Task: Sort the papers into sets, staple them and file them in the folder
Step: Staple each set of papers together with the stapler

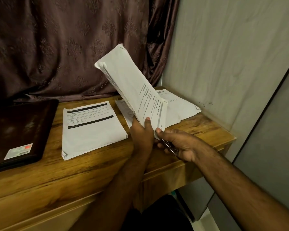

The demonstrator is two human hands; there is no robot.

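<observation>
The right hand (177,144) grips a stapler (169,146), its fingers pinching the paper set's (133,87) near corner; the left hand (143,132) holds that set upright. A closed folder (18,130) lies far left on the tabletop (90,167), paper stacks (92,127) between.

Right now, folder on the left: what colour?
Dark glossy brown folder, with a white and red label; head view.

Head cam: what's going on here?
A person holds a paper set raised over the desk. The left hand grips its lower edge; the right hand pinches the corner and holds a stapler there. Two more stacks lie on the desk, and a dark folder lies at the left.
</observation>
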